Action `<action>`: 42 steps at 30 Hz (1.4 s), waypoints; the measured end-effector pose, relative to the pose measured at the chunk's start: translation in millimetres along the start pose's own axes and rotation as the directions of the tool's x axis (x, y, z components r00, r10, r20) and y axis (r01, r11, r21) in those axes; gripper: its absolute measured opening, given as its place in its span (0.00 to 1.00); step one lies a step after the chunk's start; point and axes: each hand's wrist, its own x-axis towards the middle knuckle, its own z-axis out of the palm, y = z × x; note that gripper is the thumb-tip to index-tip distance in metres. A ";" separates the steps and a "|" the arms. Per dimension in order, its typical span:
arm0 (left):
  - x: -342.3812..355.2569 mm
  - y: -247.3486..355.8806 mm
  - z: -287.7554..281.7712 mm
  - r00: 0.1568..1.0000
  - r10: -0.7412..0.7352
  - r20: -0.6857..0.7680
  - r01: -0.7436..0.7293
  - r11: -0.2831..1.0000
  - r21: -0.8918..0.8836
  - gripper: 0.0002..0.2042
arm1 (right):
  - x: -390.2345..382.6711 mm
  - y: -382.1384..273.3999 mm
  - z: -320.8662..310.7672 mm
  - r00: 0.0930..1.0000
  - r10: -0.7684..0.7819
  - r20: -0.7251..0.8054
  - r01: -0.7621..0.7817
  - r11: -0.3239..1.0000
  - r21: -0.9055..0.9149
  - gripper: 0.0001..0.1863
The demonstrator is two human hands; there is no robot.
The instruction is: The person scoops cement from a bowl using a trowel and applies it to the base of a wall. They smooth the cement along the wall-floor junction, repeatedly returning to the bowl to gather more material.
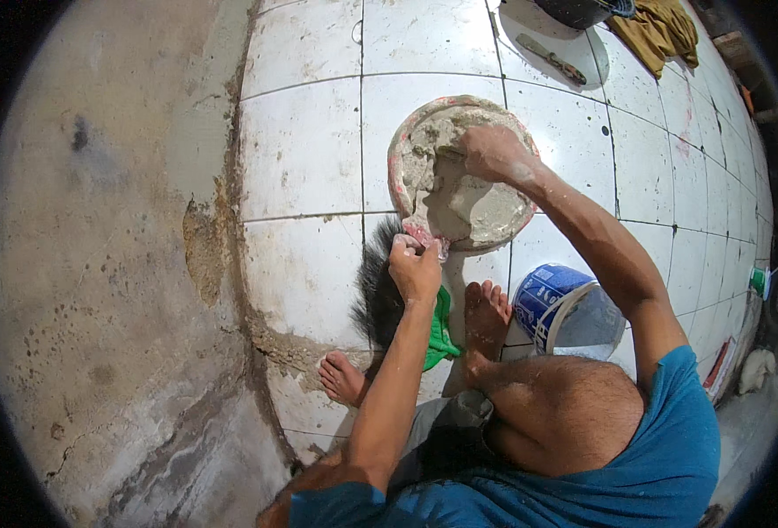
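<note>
A round reddish basin (398,156) holds wet grey mortar, roughly in the middle of the white tiles. Inside it, my right hand (493,156) is closed on what looks like a trowel handle, the tool's blade sunk in the mortar and mostly hidden. My left hand (415,264) pinches the red, mortar-smeared near edge of the basin. Beneath that hand and forearm lie dark broom bristles (371,290) and a green plastic piece (437,343), partly hidden, between my bare feet.
A blue bucket (547,297) stands beside my right foot. Up top are a trowel (552,59), a dark tub (574,11) and brown cloth (657,31). A stained concrete wall (116,264) borders the tiles (301,150) at left. Assorted items line the far right edge.
</note>
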 end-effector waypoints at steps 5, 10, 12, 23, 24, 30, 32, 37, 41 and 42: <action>-6.3 16.4 10.5 0.999 0.005 0.035 -0.005 1.000 0.009 0.13 | 25.0 24.6 8.1 0.979 0.023 -0.202 -0.031 0.999 -0.038 0.09; -5.3 11.6 0.0 0.997 -0.070 0.029 0.072 0.995 -0.074 0.12 | 18.0 -2.4 30.3 0.992 -0.115 -0.060 0.112 0.992 -0.055 0.09; -6.0 14.1 7.6 0.998 -0.048 0.030 0.050 0.997 -0.062 0.13 | 5.6 6.9 33.6 0.998 -0.059 0.035 0.062 0.994 -0.086 0.10; -15.3 24.0 9.1 0.993 -0.088 0.078 0.101 0.978 -0.184 0.13 | 39.2 16.5 18.1 0.999 0.016 -0.051 -0.020 0.996 -0.083 0.14; -13.0 19.9 7.3 0.995 -0.079 0.061 0.088 0.983 -0.159 0.13 | 36.1 10.2 22.2 0.998 -0.030 -0.049 0.026 0.997 -0.079 0.12; -10.7 18.8 -3.7 0.996 -0.087 0.031 0.090 0.987 -0.137 0.11 | 9.5 -10.2 16.7 0.979 -0.117 0.169 0.135 0.986 -0.096 0.17; -7.8 18.0 -4.5 0.996 -0.084 0.038 0.089 0.978 -0.186 0.11 | 14.7 -4.4 7.4 0.995 -0.083 0.059 0.086 0.995 -0.051 0.17; -1.7 -14.9 17.4 0.999 0.038 0.007 -0.037 0.989 -0.141 0.13 | 46.1 18.8 11.6 0.996 -0.013 -0.091 0.002 0.993 -0.119 0.16; -5.7 4.2 3.8 1.000 -0.021 -0.017 0.021 1.000 -0.016 0.13 | 23.5 -3.0 18.4 0.958 -0.257 -0.125 0.252 0.966 -0.058 0.14; -6.8 10.2 6.6 1.000 -0.015 -0.013 0.014 1.000 -0.015 0.13 | 14.9 0.3 19.0 0.939 -0.299 -0.173 0.308 0.951 0.028 0.08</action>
